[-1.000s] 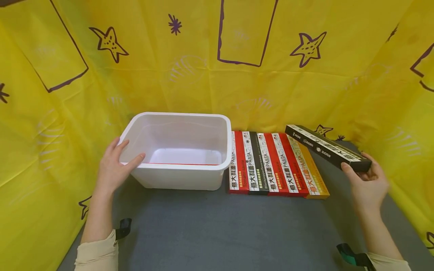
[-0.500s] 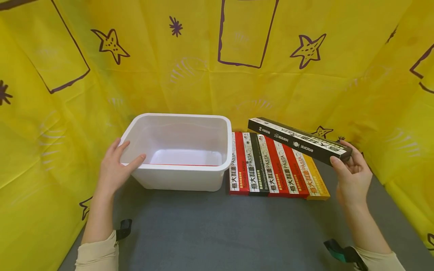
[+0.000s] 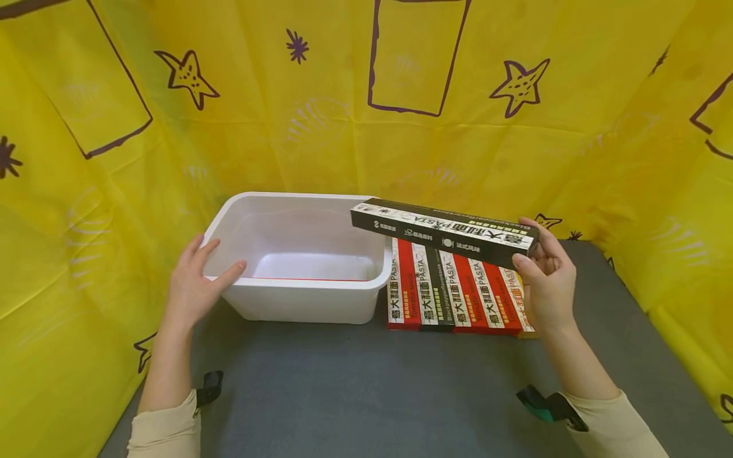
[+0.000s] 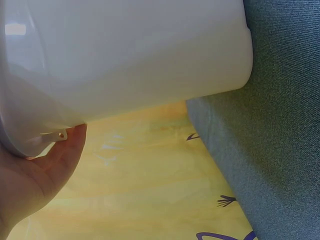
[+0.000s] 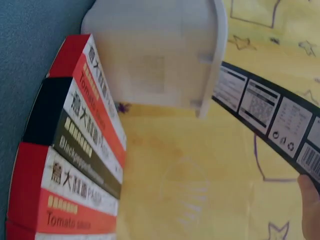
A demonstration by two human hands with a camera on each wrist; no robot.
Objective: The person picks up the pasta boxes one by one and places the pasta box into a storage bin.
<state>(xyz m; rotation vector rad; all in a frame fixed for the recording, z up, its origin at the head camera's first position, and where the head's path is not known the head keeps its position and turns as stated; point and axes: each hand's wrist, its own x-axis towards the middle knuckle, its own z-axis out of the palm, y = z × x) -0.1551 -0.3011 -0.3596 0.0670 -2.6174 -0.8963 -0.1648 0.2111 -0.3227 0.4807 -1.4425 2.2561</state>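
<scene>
My left hand grips the near left corner of a white plastic bin; in the left wrist view its fingers lie under the outer rim. My right hand pinches the right end of a long black pasta box. That box is held level above the row of boxes, and its far end overlaps the bin's right rim in the head view. In the right wrist view the box's printed underside shows, with a fingertip at its edge. A thin red strip shows inside the bin, along the near wall.
Right of the bin, several pasta boxes lie side by side on the dark grey tabletop: red boxes, a black one and an orange one, mostly covered. A yellow patterned cloth hangs behind and along both sides.
My right hand has carried the black pasta box leftward, from the right of the row to over it, with its end now at the bin. The left hand stays on the bin.
</scene>
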